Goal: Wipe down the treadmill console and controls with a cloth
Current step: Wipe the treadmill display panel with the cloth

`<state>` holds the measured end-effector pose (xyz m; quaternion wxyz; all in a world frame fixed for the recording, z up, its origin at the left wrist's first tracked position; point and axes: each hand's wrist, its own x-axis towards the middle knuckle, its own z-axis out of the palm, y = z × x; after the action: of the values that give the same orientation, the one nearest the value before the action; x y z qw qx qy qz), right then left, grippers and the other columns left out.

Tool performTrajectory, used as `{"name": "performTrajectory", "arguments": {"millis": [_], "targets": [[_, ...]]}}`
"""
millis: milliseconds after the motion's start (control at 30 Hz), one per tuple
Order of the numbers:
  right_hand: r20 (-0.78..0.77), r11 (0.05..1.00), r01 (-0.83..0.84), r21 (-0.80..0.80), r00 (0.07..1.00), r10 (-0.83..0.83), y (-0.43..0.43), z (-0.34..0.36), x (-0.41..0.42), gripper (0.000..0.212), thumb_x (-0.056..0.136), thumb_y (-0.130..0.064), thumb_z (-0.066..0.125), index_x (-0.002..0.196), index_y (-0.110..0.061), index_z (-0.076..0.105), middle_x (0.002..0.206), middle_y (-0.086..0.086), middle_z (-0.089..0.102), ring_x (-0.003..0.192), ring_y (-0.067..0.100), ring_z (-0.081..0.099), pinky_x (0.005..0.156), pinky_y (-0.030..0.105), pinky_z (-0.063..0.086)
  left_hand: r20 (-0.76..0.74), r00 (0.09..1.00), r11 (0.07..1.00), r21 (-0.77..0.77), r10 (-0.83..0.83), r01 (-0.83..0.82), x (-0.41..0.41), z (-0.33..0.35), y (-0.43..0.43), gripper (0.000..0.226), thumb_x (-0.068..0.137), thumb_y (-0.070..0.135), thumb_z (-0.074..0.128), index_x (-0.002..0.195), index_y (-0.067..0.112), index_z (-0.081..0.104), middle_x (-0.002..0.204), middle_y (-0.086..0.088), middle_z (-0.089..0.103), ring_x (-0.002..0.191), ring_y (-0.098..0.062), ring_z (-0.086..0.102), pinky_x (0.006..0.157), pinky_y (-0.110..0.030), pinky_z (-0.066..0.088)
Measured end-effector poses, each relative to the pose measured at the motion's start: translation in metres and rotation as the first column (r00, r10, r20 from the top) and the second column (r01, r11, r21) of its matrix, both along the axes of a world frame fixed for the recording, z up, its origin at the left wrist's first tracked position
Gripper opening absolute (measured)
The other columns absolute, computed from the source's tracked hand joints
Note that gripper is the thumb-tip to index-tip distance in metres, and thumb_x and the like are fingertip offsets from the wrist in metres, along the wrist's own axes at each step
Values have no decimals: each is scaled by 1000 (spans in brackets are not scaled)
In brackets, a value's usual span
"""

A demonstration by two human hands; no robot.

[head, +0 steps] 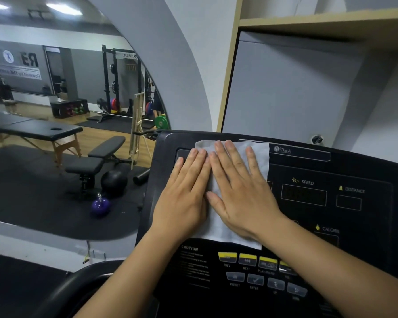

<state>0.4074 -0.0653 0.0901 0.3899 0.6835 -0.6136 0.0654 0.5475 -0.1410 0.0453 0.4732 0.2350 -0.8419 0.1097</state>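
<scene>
The black treadmill console fills the lower right of the head view, with SPEED, DISTANCE and CALORIE displays. A row of yellow and grey control buttons runs along its lower part. A white cloth lies spread flat over the console's upper left area. My left hand presses flat on the cloth's left side, its fingers straight and partly on bare console. My right hand lies flat beside it on the middle of the cloth, fingers spread. The two hands touch at the index fingers.
A large arched mirror on the left reflects a gym with a massage table, bench, rack and purple kettlebell. A wooden shelf and grey wall stand behind the console. A black handrail curves at the lower left.
</scene>
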Motion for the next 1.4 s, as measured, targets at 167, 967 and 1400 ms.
{"name": "performTrajectory", "arguments": {"millis": [167, 967, 1400], "targets": [[-10, 1000, 13, 4, 1000, -12, -4, -3, -3, 78, 97, -57, 19, 154, -5, 8, 163, 14, -3, 151, 28, -6, 120, 55, 8, 2, 1000, 1000, -6, -3, 3, 0, -1, -2, 56, 96, 15, 36, 149, -2, 34, 159, -17, 27, 151, -29, 19, 123, -47, 14], [44, 1000, -14, 15, 999, 13, 27, -37, -6, 80, 94, -57, 31, 153, -4, 21, 162, 19, 8, 150, 35, 3, 118, 59, 12, 199, 939, 958, 5, 280, -286, 16, -31, 24, 62, 100, 44, 27, 157, 22, 20, 165, -13, 9, 152, -37, 3, 117, -66, 10], [-37, 991, 85, 107, 996, -82, 4, -4, 3, 89, 90, -53, 38, 155, -12, -8, 161, 17, -19, 147, 34, -22, 118, 57, 1, 150, 988, 999, 20, 30, -33, -6, 2, 24, 66, 102, 39, 24, 154, 0, 18, 164, -17, 11, 153, -27, 6, 121, -53, 16]]}}
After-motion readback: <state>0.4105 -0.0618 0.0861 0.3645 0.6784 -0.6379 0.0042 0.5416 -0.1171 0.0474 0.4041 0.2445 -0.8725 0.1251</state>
